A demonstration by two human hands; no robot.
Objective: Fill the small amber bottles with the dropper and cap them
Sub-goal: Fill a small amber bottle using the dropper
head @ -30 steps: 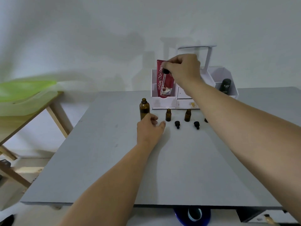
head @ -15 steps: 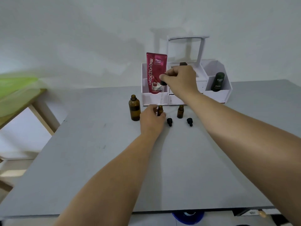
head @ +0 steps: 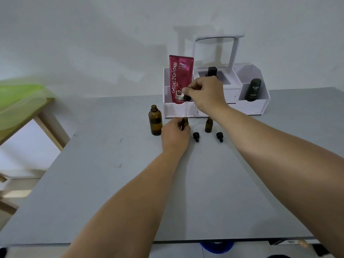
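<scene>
My left hand (head: 175, 135) grips a small amber bottle (head: 185, 123) that stands uncapped on the grey table (head: 130, 183). Right above it my right hand (head: 205, 95) pinches the black bulb of a glass dropper (head: 186, 101), whose clear tube points down at the bottle's mouth. A second small amber bottle (head: 208, 124) stands open just to the right. Two black caps (head: 196, 136) (head: 219, 136) lie in front of the bottles. A larger amber bottle (head: 155, 120), open, stands to the left of my left hand.
A white organiser (head: 256, 107) stands behind the bottles, holding a red tube (head: 180, 79), a black jar (head: 212, 71) and a dark Kahf bottle (head: 253, 89). A wooden table with green plastic (head: 18, 101) is at far left.
My left hand moved from the table beside the large bottle onto the small bottle and closed around it. My right hand brought the dropper down from in front of the organiser to just above that bottle.
</scene>
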